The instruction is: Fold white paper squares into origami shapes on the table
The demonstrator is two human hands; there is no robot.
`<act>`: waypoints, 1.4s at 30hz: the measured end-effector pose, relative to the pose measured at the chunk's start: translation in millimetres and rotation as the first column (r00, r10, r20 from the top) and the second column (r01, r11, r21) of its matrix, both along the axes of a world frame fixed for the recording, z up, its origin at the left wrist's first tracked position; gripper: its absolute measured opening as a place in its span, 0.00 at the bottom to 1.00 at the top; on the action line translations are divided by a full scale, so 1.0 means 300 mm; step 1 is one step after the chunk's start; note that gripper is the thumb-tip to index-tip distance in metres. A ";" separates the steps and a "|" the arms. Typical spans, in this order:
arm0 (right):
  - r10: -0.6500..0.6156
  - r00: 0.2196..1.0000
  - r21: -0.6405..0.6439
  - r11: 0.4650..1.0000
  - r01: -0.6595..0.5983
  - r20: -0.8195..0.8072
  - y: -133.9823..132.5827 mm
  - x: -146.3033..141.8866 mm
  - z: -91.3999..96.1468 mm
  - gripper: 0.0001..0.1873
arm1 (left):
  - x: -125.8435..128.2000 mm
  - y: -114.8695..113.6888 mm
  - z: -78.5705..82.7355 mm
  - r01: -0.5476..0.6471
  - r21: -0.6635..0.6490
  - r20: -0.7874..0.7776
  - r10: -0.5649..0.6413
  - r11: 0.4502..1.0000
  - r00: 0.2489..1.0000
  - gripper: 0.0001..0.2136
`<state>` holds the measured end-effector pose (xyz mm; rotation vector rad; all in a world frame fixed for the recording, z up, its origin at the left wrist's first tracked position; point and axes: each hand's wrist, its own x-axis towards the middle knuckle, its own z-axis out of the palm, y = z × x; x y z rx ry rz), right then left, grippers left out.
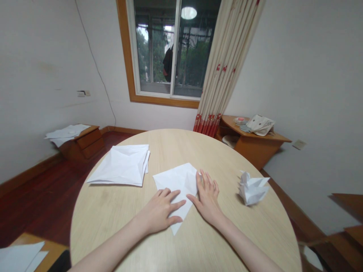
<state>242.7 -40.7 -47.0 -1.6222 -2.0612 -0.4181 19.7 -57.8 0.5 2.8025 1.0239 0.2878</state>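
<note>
A folded sheet of white paper (180, 179) lies on the round wooden table (119, 223), one pointed corner toward me. My left hand (163, 209) rests on its lower left part with the fingers spread. At the paper's right edge is my right hand (207, 196), thumb and fingers apart, the fingertips touching the edge. Faint creases cross the middle of the sheet. Neither hand grips anything.
A stack of creased white sheets (119, 166) lies on the table's left side. A folded paper figure (252, 189) stands at the right. Beyond the table are a small cabinet (87, 143), a corner shelf (255, 145) and a curtain (224, 68) beside the window.
</note>
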 end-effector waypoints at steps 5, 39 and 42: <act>-0.003 1.000 -0.026 1.000 0.002 -0.018 0.000 0.001 -0.001 0.42 | -0.001 0.014 -0.017 0.033 -0.061 0.047 -0.030 0.998 0.998 0.25; 0.127 0.991 -0.075 0.990 -0.123 0.041 -0.005 0.055 0.024 0.37 | 0.012 0.011 -0.007 -0.048 0.001 0.011 0.048 0.999 0.999 0.23; 0.129 0.991 -0.066 0.990 -0.128 0.015 -0.005 0.054 0.031 0.33 | 0.010 0.015 -0.015 -0.057 0.016 0.028 0.056 0.998 0.998 0.22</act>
